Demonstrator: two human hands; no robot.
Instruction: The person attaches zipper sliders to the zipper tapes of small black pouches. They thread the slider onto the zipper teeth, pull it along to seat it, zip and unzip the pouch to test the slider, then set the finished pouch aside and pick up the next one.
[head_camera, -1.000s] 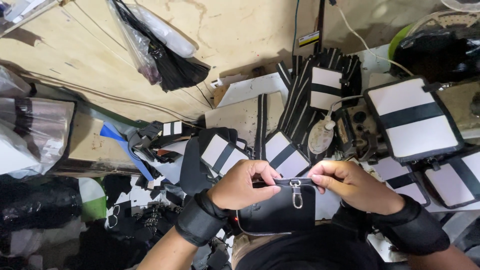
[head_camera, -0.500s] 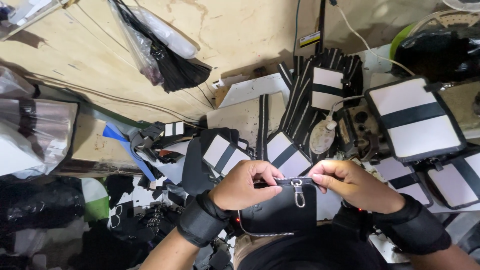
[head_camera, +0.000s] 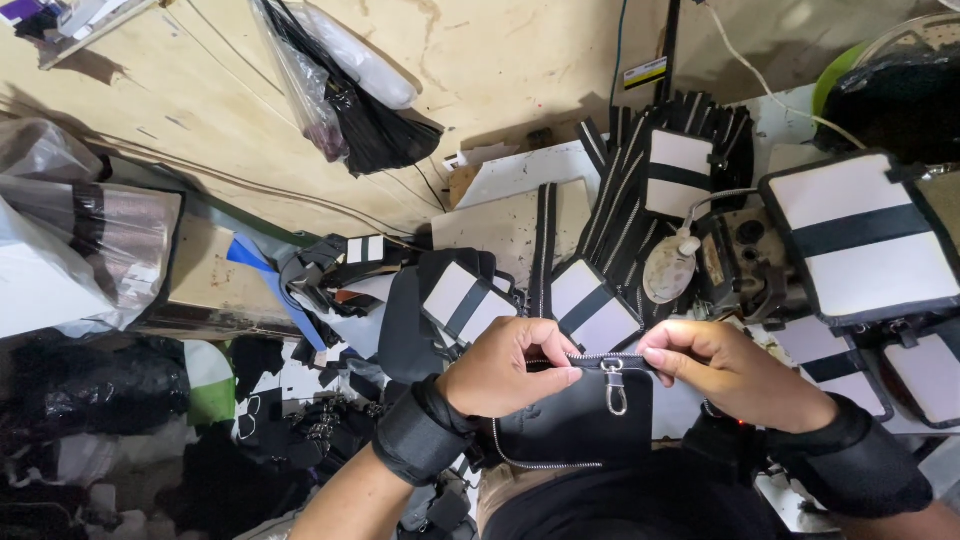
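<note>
Head view: the left hand (head_camera: 510, 365) and the right hand (head_camera: 725, 370) are both closed on the top edge of a small black pouch (head_camera: 585, 415), held low in the middle of the frame, just above the person's lap. The left thumb and fingers pinch the zipper (head_camera: 580, 358) from one side; the right fingers pinch it from the other. A metal clip (head_camera: 614, 390) hangs from the pouch's top edge, between the two hands, and a loose tail of zipper chain curls below the pouch. Both wrists carry black bands. Compared with half a second and a second ago, the grip is unchanged: both hands remain clamped on the same edge, with the pouch at the same spot; only a slight shift of the camera is apparent. Behind the hands, the workbench (head_camera: 500, 225) holds black-and-white panels (head_camera: 865, 245), one just beyond the left knuckles. A plastic bag (head_camera: 340, 95) of dark material lies further back.
</note>
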